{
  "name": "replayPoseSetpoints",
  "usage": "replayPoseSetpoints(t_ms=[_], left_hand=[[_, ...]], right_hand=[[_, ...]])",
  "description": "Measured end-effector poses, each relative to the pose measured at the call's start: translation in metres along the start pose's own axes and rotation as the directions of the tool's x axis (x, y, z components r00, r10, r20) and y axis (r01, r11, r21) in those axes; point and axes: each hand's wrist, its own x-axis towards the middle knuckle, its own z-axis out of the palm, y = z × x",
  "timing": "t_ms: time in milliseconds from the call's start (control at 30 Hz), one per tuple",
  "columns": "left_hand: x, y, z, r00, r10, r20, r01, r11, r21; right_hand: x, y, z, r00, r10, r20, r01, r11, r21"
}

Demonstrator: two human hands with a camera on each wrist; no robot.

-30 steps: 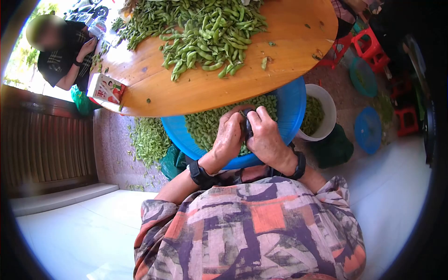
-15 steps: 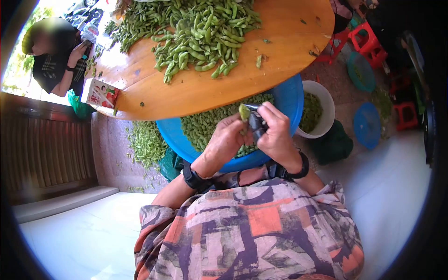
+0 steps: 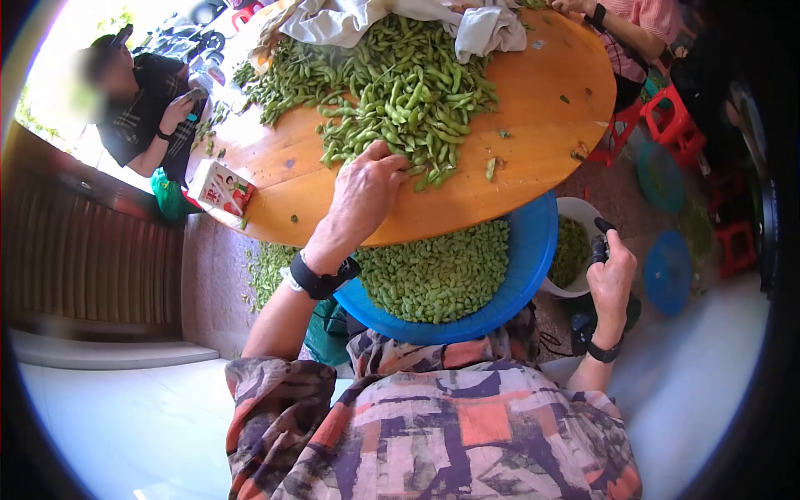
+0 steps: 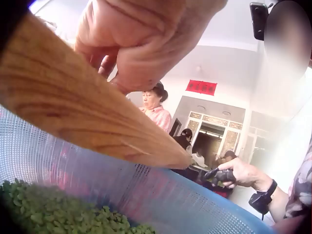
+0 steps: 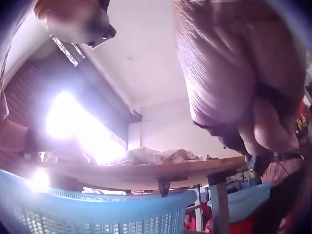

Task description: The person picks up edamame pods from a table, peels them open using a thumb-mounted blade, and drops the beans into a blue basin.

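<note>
My left hand (image 3: 364,196) reaches over the table, its bent fingers at the near edge of a heap of green soybean pods (image 3: 417,100). In the left wrist view the table edge hides part of the fingertips, so I cannot tell whether they pinch a pod. My right hand (image 3: 612,279) hovers by a white bucket (image 3: 583,206) of green scraps. Black covers (image 3: 599,248) sit on its thumb and index finger, which stand apart; the other fingers are curled. Between my arms, a blue mesh basket (image 3: 546,250) holds shelled green beans (image 3: 442,275).
A round wooden table (image 3: 550,108) overhangs the basket. On it lie a red-and-white carton (image 3: 221,187) and a pale cloth (image 3: 492,32). One person sits at the left, another at the far right. Red stools (image 3: 667,117) and blue-green basins (image 3: 667,260) are at the right.
My hands, together over the basket with a pod earlier, have separated. The left has moved forward to the pod heap, the right out to the bucket. The head view has shifted, showing more table.
</note>
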Motion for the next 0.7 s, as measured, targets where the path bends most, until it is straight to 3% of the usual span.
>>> replayPoseSetpoints(t_ms=[33, 67, 100, 167, 233, 267, 300, 333, 367, 400, 433, 500, 567, 633, 700], left_hand=[[0.002, 0.004, 0.001, 1.000, 0.002, -0.003, -0.002, 1.000, 0.005], [0.003, 0.008, 0.000, 0.999, -0.045, 0.005, 0.045, 0.999, 0.031], [0.002, 0.011, -0.001, 0.996, -0.092, 0.012, 0.091, 0.994, 0.056], [-0.003, 0.012, -0.002, 0.998, -0.049, -0.047, 0.052, 0.996, 0.072], [-0.008, 0.022, -0.009, 0.987, -0.082, -0.135, 0.059, 0.985, -0.163], [-0.014, 0.034, -0.016, 0.970, -0.241, -0.029, 0.217, 0.917, -0.335], [-0.021, 0.038, -0.015, 0.970, -0.242, -0.024, 0.220, 0.916, -0.337], [-0.028, 0.041, -0.013, 0.936, -0.321, 0.145, 0.335, 0.685, -0.647], [-0.034, 0.046, -0.011, 0.887, -0.324, 0.330, 0.435, 0.341, -0.834], [-0.039, 0.054, -0.008, 0.883, -0.314, 0.348, 0.430, 0.249, -0.868], [-0.045, 0.060, -0.002, 0.881, -0.308, 0.358, 0.437, 0.242, -0.866], [-0.054, 0.067, 0.013, 0.875, -0.316, 0.366, 0.420, 0.121, -0.899], [-0.057, 0.072, 0.022, 0.878, -0.313, 0.362, 0.411, 0.105, -0.906], [-0.058, 0.077, 0.024, 0.889, -0.367, 0.275, 0.366, 0.204, -0.908], [-0.061, 0.078, 0.027, 0.885, -0.386, 0.259, 0.372, 0.251, -0.894]], right_hand=[[0.000, -0.006, 0.002, 1.000, 0.008, 0.008, -0.008, 1.000, 0.005], [0.000, -0.013, 0.009, 0.992, -0.095, -0.088, 0.097, 0.995, 0.028], [0.000, -0.020, 0.012, 0.991, -0.111, -0.073, 0.115, 0.992, 0.044], [-0.001, -0.041, 0.021, 0.982, -0.170, -0.079, 0.182, 0.969, 0.169], [-0.002, -0.063, 0.026, 0.988, -0.156, 0.022, 0.136, 0.915, 0.380], [-0.002, -0.072, 0.030, 0.988, -0.151, 0.025, 0.130, 0.916, 0.379], [-0.001, -0.081, 0.034, 0.973, -0.128, 0.191, 0.005, 0.842, 0.539], [0.001, -0.090, 0.038, 0.927, -0.132, 0.352, -0.145, 0.739, 0.658], [0.004, -0.101, 0.041, 0.880, -0.123, 0.458, -0.312, 0.578, 0.754], [0.008, -0.110, 0.041, 0.795, -0.189, 0.576, -0.463, 0.424, 0.779], [0.008, -0.113, 0.052, 0.761, -0.233, 0.605, -0.536, 0.300, 0.789], [0.007, -0.111, 0.068, 0.727, -0.358, 0.586, -0.550, 0.209, 0.809], [0.008, -0.115, 0.068, 0.710, -0.348, 0.612, -0.597, 0.163, 0.786], [0.006, -0.112, 0.069, 0.693, -0.346, 0.632, -0.638, 0.116, 0.762], [0.005, -0.107, 0.071, 0.729, -0.388, 0.565, -0.600, 0.036, 0.799]])
